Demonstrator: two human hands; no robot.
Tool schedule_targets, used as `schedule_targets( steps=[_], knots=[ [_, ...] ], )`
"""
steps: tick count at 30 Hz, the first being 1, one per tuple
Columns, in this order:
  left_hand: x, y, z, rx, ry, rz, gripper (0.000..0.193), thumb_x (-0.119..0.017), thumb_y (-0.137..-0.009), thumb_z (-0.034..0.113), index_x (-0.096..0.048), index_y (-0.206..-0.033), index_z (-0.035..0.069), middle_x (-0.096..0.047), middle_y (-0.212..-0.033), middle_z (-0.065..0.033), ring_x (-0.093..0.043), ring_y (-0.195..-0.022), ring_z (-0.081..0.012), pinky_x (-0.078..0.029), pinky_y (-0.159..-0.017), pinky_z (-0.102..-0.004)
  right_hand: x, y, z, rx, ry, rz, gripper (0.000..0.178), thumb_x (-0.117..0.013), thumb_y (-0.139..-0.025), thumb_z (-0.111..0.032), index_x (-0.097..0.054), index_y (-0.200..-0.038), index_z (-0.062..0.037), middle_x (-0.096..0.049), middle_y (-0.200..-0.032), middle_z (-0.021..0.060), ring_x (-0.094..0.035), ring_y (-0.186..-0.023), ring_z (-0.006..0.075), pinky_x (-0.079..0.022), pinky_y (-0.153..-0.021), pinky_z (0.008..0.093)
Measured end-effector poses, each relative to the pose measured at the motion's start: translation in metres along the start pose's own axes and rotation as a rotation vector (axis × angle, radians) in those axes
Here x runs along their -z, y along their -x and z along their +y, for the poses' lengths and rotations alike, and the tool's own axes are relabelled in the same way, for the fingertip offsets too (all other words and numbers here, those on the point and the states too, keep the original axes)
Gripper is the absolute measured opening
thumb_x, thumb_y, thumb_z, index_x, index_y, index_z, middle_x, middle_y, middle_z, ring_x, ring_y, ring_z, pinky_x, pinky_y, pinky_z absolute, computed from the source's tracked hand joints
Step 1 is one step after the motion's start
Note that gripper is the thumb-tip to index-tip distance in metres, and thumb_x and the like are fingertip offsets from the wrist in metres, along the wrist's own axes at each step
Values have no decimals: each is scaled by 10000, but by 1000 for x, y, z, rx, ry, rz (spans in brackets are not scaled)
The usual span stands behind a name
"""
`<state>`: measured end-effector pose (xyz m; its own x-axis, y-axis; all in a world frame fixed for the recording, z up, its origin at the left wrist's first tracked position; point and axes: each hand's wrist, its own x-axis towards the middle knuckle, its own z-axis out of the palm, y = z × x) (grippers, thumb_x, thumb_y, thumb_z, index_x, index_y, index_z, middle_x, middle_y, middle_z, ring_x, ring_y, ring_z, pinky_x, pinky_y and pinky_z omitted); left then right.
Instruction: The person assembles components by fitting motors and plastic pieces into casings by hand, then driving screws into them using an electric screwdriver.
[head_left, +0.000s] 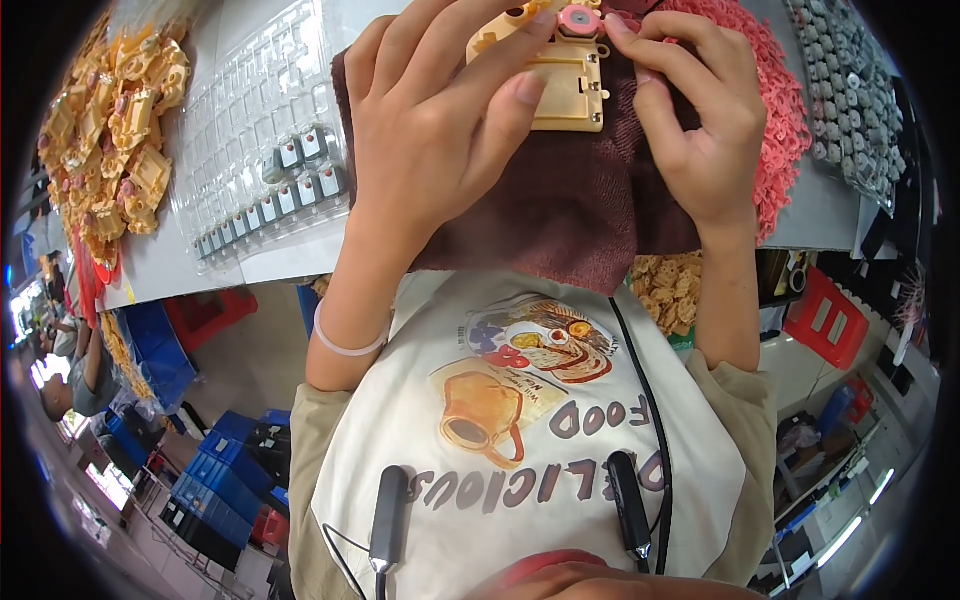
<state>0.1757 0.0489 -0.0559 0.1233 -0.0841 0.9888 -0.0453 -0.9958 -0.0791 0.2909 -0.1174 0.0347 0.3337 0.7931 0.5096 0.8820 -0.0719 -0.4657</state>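
A pale yellow plastic housing (pixel 565 95) lies on a dark maroon cloth (pixel 560 200) at the top of the view. A pink round piece (pixel 579 20) with a grey centre sits at its upper right. My left hand (pixel 430 120) reaches over the housing's left side, fingers stretched apart, with the index fingertip beside the pink piece and the thumb over the housing. Some of its fingertips run out of view. My right hand (pixel 705 115) is at the housing's right, its fingers bent inward and fingertips against the pink piece's edge. Anything pinched there is too small to name.
Left of the cloth stands a clear blister tray (pixel 250 130) with several small dark grey parts, and beyond it a heap of yellow plastic parts (pixel 125 140). Pink parts (pixel 785 130) are piled right of my hand, next to bagged grey parts (pixel 855 100). Red stools (pixel 828 318) stand below.
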Motion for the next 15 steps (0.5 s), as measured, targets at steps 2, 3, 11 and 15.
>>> schedule_targets(
  steps=[2, 3, 11, 15],
  knots=[
    [-8, -2, 5, 39, 84, 73, 332, -599, -913, 260, -727, -1166, 86, -593, -1309, -80, -491, -1266, -273, -323, -1034, -422, -6, 6, 15, 84, 70, 5, 209, -639, -800, -18, -726, -990, -33, -640, -990, 62, -584, -903, 198, -457, -815, 330],
    [-13, -5, 11, 103, 189, 123, 300, -615, -891, 229, -724, -1124, 75, -606, -1252, -86, -507, -1223, -273, -344, -1013, -421, -8, 11, 22, 125, 109, 8, 199, -641, -820, -36, -724, -1001, -41, -649, -1005, 49, -592, -922, 185, -460, -836, 326],
    [47, -73, 32, 595, 41, -716, 227, -569, -952, 186, -736, -1068, 85, -596, -1273, -89, -550, -1203, -250, -391, -1003, -375, 44, 7, 37, 186, 94, 57, 286, -637, -861, -30, -715, -1133, -68, -650, -1113, 57, -596, -1053, 174, -448, -939, 305],
    [26, -103, 28, 630, 203, -680, 182, -732, -833, 124, -687, -998, 65, -647, -1106, -100, -627, -979, -310, -491, -890, -386, 159, 26, 109, -186, -125, 643, 279, -681, -901, -55, -669, -1175, -6, -663, -1165, 67, -566, -930, 118, -473, -863, 273]
  ],
)
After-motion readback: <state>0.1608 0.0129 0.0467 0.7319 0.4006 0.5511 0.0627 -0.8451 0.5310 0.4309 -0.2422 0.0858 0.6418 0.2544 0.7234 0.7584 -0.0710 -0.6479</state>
